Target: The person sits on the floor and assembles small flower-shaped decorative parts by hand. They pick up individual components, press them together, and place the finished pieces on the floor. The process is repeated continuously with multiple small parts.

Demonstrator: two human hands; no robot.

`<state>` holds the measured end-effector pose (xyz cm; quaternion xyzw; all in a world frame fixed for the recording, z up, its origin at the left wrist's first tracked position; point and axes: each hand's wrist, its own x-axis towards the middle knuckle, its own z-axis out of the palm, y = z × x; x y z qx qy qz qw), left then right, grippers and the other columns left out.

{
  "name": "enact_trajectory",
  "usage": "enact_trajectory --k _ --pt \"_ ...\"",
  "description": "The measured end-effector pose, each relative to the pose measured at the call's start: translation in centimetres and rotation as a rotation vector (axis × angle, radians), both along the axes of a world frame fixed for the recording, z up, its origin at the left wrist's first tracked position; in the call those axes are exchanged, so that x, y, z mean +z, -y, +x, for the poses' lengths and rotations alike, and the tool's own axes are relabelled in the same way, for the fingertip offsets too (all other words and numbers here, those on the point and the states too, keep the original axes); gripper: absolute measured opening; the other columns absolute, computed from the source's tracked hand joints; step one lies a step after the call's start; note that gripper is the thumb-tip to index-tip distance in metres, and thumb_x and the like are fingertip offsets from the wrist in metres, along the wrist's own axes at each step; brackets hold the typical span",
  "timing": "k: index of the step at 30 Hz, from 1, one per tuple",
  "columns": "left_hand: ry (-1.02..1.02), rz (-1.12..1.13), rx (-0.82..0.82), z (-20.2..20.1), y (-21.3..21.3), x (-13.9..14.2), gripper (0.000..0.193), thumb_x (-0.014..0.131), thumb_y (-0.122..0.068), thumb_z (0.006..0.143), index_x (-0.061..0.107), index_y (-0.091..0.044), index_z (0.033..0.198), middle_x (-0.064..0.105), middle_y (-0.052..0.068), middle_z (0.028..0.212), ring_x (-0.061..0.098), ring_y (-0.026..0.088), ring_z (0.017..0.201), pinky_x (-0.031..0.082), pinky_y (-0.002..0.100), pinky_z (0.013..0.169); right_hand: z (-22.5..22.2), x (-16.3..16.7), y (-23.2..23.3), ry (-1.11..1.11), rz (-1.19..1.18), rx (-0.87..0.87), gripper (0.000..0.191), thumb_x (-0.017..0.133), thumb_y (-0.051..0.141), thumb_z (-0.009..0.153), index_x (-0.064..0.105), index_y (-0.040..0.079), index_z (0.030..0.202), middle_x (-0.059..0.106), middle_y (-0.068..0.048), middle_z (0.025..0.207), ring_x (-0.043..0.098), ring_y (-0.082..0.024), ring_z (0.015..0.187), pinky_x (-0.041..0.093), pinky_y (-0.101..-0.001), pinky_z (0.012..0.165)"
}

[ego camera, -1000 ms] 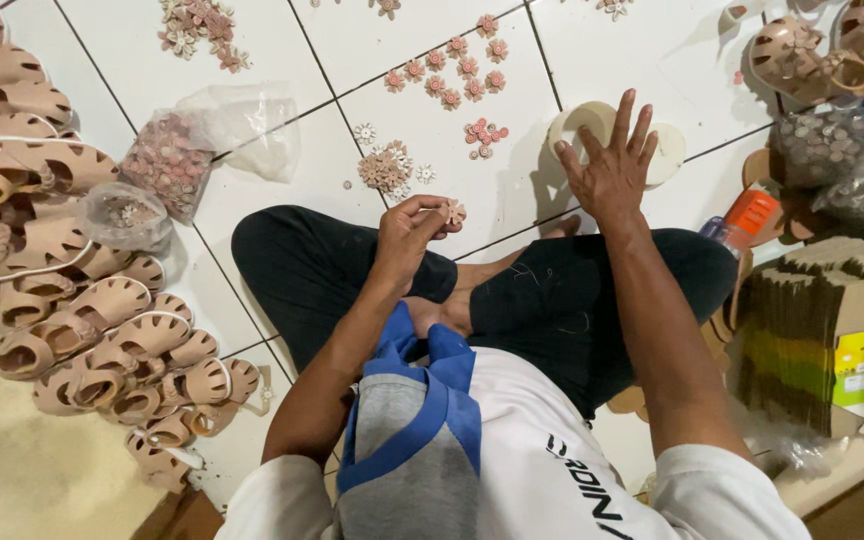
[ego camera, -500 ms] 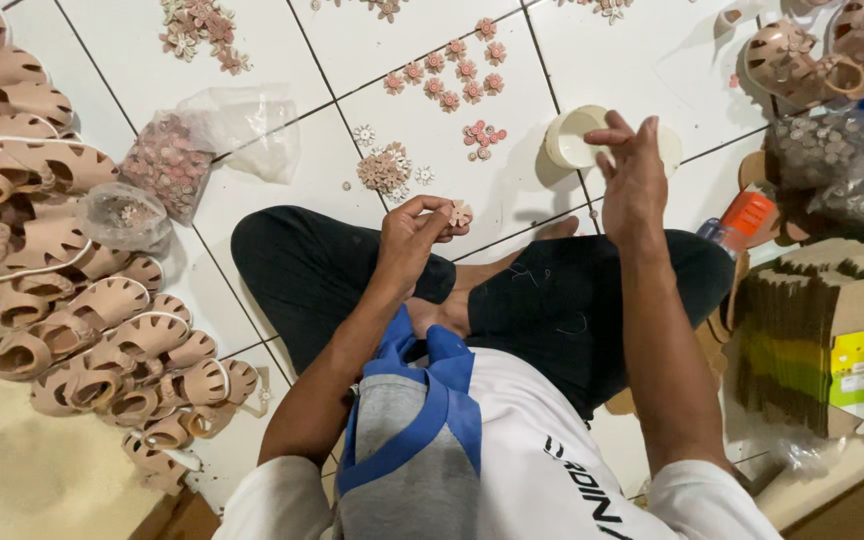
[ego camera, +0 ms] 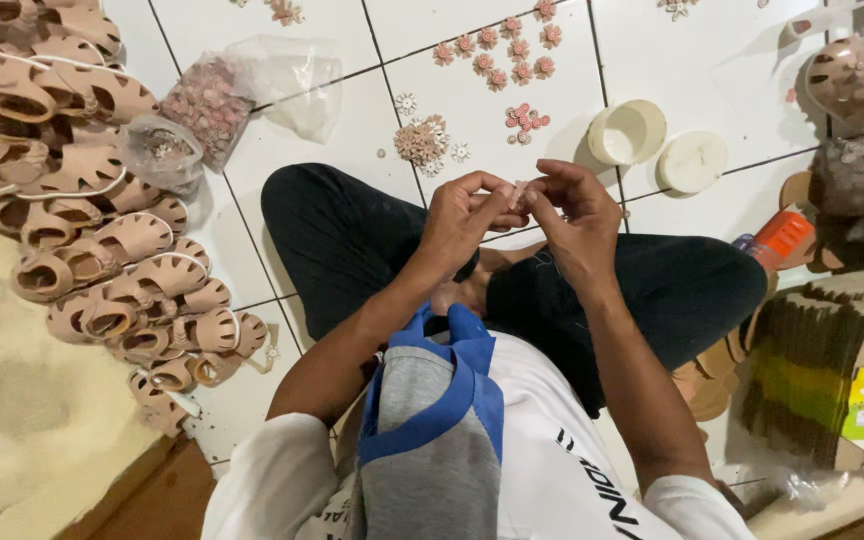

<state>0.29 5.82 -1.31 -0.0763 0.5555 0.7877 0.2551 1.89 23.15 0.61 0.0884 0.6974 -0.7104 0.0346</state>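
Note:
I sit cross-legged on a white tiled floor (ego camera: 712,60). My left hand (ego camera: 462,215) and my right hand (ego camera: 577,215) meet above my knees, fingertips pinched together on a small pink flower piece (ego camera: 517,192), which the fingers mostly hide. Just beyond my hands stand a round white tub (ego camera: 627,132) and its lid (ego camera: 692,160). Loose pink flowers (ego camera: 497,50) lie farther out, with a small group (ego camera: 524,118) and a heap of mixed pieces (ego camera: 420,143) closer in.
A pile of pink sandals (ego camera: 82,200) fills the left side. Beside it lie a plastic bag of pink pieces (ego camera: 207,105) and a smaller bag (ego camera: 160,150). On the right are an orange-capped bottle (ego camera: 782,235) and a cardboard box (ego camera: 832,370).
My right hand has drawn back from the white tub to join my left hand. Both hands now pinch the small piece between them.

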Motion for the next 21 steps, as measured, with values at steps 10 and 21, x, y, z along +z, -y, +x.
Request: enact_trajectory --k 10,21 --pt "-0.05 -0.039 0.044 0.0 0.2 0.7 0.028 0.059 -0.023 0.106 0.07 0.003 0.107 0.077 0.011 0.092 0.075 0.014 0.084 0.064 0.027 0.077 1.6 1.7 0.7 -0.699 0.873 0.087 0.043 0.081 -0.007 0.089 0.071 0.007 0.128 0.066 -0.013 0.123 0.065 -0.029 0.111 0.055 -0.0408 0.093" --pt "-0.108 -0.065 0.044 0.3 0.1 1.5 0.03 0.059 -0.024 0.107 0.071 0.003 0.106 0.076 0.009 0.09 0.073 0.011 0.083 0.063 0.025 0.078 1.7 0.8 0.8 -0.732 1.003 0.094 0.046 0.083 -0.005 0.085 0.072 0.008 0.128 0.067 -0.007 0.121 0.063 -0.025 0.106 0.051 -0.0393 0.093"
